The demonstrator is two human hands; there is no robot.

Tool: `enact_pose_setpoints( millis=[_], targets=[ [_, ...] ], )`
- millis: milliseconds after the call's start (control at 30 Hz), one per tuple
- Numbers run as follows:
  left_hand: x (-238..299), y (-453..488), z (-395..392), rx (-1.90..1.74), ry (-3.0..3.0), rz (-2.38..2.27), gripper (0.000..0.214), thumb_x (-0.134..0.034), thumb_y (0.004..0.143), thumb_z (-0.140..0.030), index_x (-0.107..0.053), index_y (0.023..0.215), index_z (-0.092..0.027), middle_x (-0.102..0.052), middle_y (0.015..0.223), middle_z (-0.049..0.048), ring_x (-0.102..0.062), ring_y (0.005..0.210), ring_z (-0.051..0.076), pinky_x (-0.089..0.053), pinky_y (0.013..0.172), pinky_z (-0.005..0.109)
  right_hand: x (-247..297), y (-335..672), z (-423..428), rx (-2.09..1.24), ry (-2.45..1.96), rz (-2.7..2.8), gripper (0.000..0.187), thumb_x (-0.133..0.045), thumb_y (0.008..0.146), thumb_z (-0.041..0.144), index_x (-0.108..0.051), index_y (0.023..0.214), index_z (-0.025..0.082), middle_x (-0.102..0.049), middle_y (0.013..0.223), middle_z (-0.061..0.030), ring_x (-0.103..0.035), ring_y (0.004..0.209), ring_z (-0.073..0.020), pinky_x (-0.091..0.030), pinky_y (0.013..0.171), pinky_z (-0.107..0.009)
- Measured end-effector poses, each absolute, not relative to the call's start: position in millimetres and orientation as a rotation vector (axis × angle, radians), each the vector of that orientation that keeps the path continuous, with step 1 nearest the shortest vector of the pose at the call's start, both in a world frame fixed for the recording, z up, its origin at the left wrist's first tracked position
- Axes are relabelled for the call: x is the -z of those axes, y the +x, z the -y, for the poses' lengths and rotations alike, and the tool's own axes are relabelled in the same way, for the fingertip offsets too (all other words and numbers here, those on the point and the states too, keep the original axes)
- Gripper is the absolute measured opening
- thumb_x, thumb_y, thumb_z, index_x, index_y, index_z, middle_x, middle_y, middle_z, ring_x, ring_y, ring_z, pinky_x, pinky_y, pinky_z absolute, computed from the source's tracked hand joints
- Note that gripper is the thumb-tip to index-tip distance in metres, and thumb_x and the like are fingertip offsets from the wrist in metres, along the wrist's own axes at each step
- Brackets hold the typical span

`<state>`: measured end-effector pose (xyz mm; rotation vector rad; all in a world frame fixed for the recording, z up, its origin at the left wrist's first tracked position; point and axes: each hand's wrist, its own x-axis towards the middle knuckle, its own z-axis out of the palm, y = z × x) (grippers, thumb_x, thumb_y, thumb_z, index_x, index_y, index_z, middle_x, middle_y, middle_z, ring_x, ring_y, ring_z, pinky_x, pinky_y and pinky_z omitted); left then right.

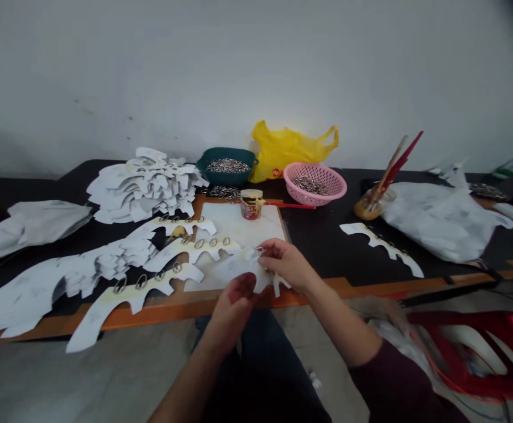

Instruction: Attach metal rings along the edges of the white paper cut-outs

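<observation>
Hands work at the table edge. Left hand closes on the white piece from below, apparently steadying it; right hand pinches its top edge, fingers curled. Ringed pieces lie spread alongside, likely kept unstacked; pink basket sits within reach.

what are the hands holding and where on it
Both hold one white cut-out piece over the table edge: the right hand pinches its upper right edge, and the left hand holds its lower edge.
</observation>
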<state>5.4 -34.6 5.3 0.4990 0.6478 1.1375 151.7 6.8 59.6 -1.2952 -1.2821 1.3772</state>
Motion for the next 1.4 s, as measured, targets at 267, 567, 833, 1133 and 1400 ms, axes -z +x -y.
enact_pose_setpoints(
  millis=[267, 567, 833, 1133, 1400],
  targets=[
    [-14, 30, 36, -1.217, 0.432, -0.831, 0.033, -0.075, 0.056, -0.021, -0.045, 0.071, -0.018, -0.056, 0.070, -0.0066, -0.056, 0.062, 0.008, -0.048, 0.062, 0.024, -61, 158, 4, -1.506, -1.216, 1.405, 0.027, -0.061, 0.070, 0.027, -0.058, 0.096, 0.018, -0.062, 0.082, -0.0010, -0.056, 0.071, -0.0105, -0.043, 0.064, -0.023],
    [-9, 19, 43, -1.140, 0.345, -0.731, 0.024, -0.073, 0.058, -0.022, -0.055, 0.074, -0.020, -0.065, 0.087, -0.0012, -0.061, 0.078, 0.015, -0.051, 0.066, 0.028, -46, 161, 11, -1.475, -1.275, 1.456, 0.023, -0.065, 0.069, 0.032, -0.065, 0.086, 0.017, -0.060, 0.067, 0.0016, -0.049, 0.056, -0.0077, -0.036, 0.051, -0.019],
    [-13, 20, 43, -1.132, 0.328, -0.759, 0.025, -0.076, 0.056, -0.020, -0.061, 0.076, -0.016, -0.067, 0.085, 0.0013, -0.062, 0.073, 0.013, -0.051, 0.059, 0.024, -49, 157, 18, -1.477, -1.237, 1.373, 0.025, -0.065, 0.068, 0.029, -0.059, 0.090, 0.019, -0.059, 0.073, 0.0015, -0.052, 0.062, -0.0094, -0.040, 0.055, -0.021],
    [-20, 29, 45, -1.162, 0.427, -0.836, 0.022, -0.073, 0.060, -0.029, -0.058, 0.063, -0.014, -0.061, 0.063, -0.0018, -0.056, 0.055, 0.010, -0.048, 0.057, 0.025, -55, 156, 23, -0.880, -1.309, 1.744, 0.013, -0.060, 0.075, 0.023, -0.066, 0.087, 0.023, -0.051, 0.070, 0.0009, -0.048, 0.064, -0.0111, -0.040, 0.060, -0.023],
    [-27, 28, 41, -1.311, 0.285, -0.774, 0.016, -0.074, 0.057, -0.016, -0.059, 0.062, -0.016, -0.066, 0.070, -0.0007, -0.062, 0.074, 0.014, -0.047, 0.068, 0.024, -55, 149, 28, -0.753, -1.211, 1.787, 0.005, -0.060, 0.076, 0.021, -0.058, 0.081, 0.021, -0.050, 0.080, -0.0014, -0.052, 0.073, -0.0132, -0.043, 0.064, -0.024]
  ],
)
